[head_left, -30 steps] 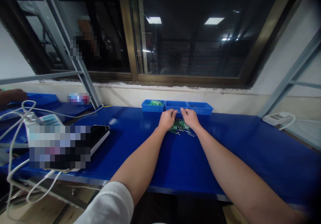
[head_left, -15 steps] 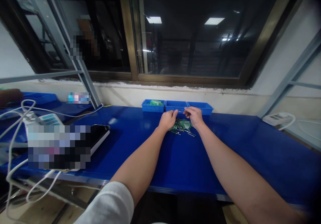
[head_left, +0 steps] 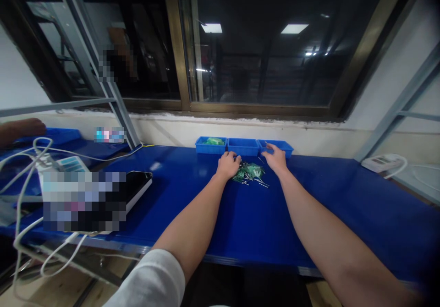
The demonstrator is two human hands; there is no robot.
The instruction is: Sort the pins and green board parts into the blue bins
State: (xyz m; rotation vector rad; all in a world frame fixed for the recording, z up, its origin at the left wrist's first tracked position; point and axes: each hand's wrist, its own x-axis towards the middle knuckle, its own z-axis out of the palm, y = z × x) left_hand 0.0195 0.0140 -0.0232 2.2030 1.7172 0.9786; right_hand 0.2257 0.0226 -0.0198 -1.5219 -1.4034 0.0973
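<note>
On the blue table lies a loose pile of small green pieces and thin metal pins [head_left: 249, 173]. My left hand [head_left: 228, 165] rests at the pile's left edge, fingers curled in; whatever they hold is too small to make out. Over the front of the right blue bin [head_left: 288, 149] is my right hand [head_left: 276, 159], thumb and forefinger apart. A thin pin-like piece [head_left: 260, 159] shows just left of it. Behind the pile, the left blue bin [head_left: 210, 149] contains green pieces, and the middle blue bin [head_left: 242, 148] stands between the other two.
A dark-topped device [head_left: 137, 181], partly blurred out, sits at the left among white cables [head_left: 20, 206]. Another person's hand [head_left: 27, 126] is by a blue tray [head_left: 63, 135] at far left. A white power strip [head_left: 381, 162] lies at the right, near a grey frame post [head_left: 395, 110].
My hands have moved apart. The right went right to the right bin and its fingers opened; the left dropped slightly to the pile's edge. The other person's hand shifted right.
</note>
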